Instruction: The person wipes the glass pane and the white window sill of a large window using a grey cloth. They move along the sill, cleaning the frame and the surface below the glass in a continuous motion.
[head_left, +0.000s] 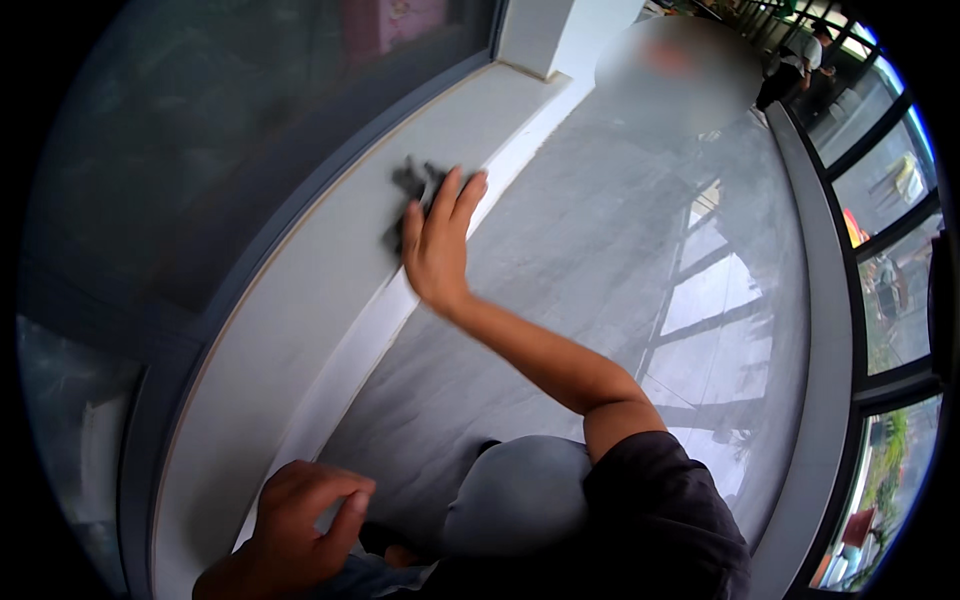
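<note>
My right hand (442, 247) lies with its fingers spread over a dark, crumpled cloth (429, 184) on the pale window sill (300, 300). The cloth is blurred and partly hidden under the palm and fingers, so I cannot tell whether the fingers grip it. My left hand (311, 517) is near the lower end of the sill, its thumb and forefinger curled towards each other. No object shows in the left hand. Below my right arm is a bent knee in light grey trousers.
A dark-framed window (225, 112) borders the sill on the left. The glossy grey tiled floor (585, 247) runs along its right side. Further right, a low ledge (829, 300) stands under more windows. A person (795, 64) in a white top is at the far upper right.
</note>
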